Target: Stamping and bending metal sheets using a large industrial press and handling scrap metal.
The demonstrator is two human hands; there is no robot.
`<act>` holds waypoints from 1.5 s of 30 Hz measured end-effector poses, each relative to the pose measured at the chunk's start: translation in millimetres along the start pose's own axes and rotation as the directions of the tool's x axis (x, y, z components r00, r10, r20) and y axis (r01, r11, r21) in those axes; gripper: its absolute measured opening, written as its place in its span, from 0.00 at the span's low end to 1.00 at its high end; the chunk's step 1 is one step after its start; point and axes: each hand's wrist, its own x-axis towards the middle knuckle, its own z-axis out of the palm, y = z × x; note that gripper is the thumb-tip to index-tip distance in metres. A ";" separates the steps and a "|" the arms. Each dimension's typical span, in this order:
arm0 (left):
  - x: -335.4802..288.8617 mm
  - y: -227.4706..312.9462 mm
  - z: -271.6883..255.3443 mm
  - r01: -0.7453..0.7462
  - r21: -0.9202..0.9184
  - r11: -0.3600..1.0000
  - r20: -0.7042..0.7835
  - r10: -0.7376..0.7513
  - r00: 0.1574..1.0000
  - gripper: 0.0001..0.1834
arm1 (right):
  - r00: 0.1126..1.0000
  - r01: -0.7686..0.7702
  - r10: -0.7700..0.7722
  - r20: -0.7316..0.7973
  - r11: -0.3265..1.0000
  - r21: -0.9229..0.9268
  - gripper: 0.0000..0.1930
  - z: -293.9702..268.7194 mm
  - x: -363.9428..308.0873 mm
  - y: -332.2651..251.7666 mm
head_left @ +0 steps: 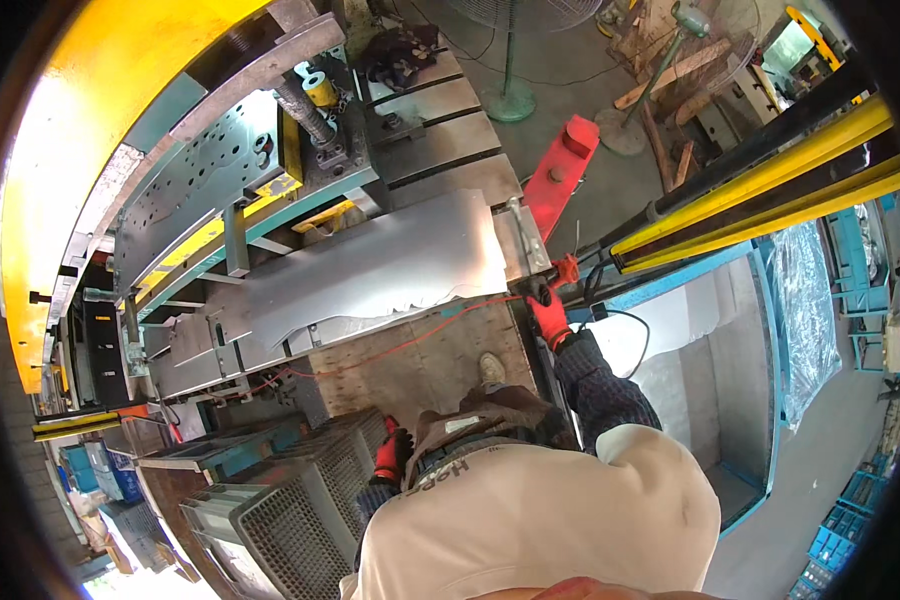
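A bare metal sheet (380,265) with a wavy near edge lies across the slotted press bed (440,150). My right hand (547,312), in a red and black glove, is at the bed's right corner, next to a red fitting (566,270). Its fingers look curled, but what they grip is hard to make out. A thin red hose (400,352) runs across to that hand from the left. Low by my body, my left hand (394,452), gloved alike, is beside a grey mesh-sided plastic crate (295,530). Its fingers are too dark to read.
The press tooling (195,190) rises at the far left, under a yellow frame (100,70). On my right stands a blue-edged bin (765,400) holding metal sheets, with yellow and black bars (760,205) above it. A red steel piece (562,175) and a green fan (510,100) are beyond.
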 end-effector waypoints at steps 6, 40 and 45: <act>3.4 -0.4 -1.0 -0.003 0.034 0.999 0.014 0.002 1.000 0.15 | 0.944 -0.205 0.295 0.150 0.876 -0.436 0.33 -21.5 -15.3 -104.5; -18.5 200.4 172.0 -0.785 0.034 0.619 0.604 0.613 0.509 0.23 | 0.995 0.085 -0.063 0.077 0.944 -0.319 0.20 -70.7 -118.2 -244.1; -31.9 227.4 161.5 -0.793 -0.023 0.608 0.589 0.649 0.481 0.24 | 0.946 0.155 -0.145 0.289 0.988 -0.011 0.20 -68.4 -109.4 -276.3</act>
